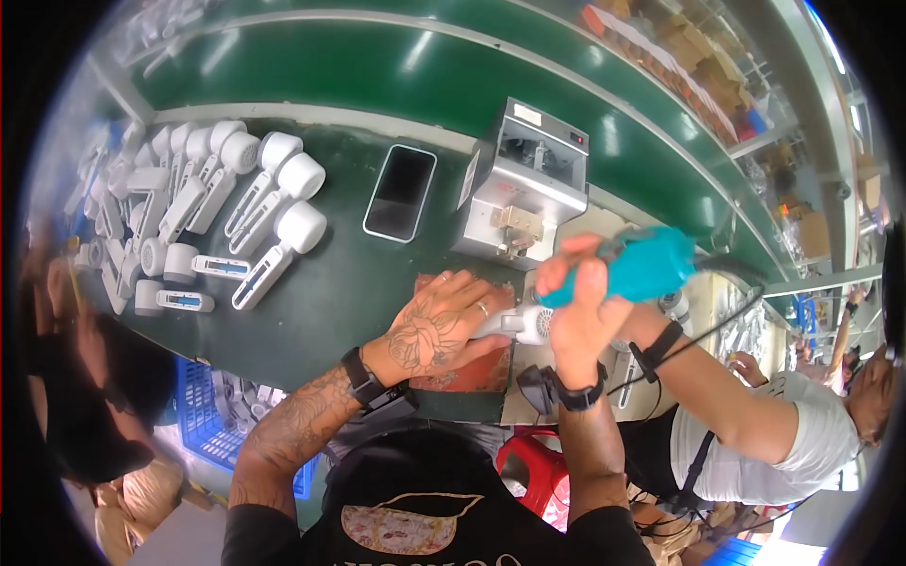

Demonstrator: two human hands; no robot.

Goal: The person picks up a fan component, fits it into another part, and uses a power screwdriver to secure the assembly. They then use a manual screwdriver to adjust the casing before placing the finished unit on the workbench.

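My left hand [444, 325] lies over a white handheld device [534, 324] with a round, vented head. Its fingers press the handle down on a reddish mat [453, 379] and hide most of it. Wrapped around a teal electric screwdriver [656, 264], my right hand [576, 307] is just right of that head. The tool lies tilted, its body pointing up to the right. Its tip is hidden by my fingers, so contact with the device cannot be made out.
Several similar white devices [300, 226] lie at the left of the green table. A phone [400, 193] and a grey metal machine [528, 184] stand beyond my hands. A blue crate [200, 415] sits below left. A co-worker's arm [722, 396] reaches in close on the right, near a black cable [722, 330].
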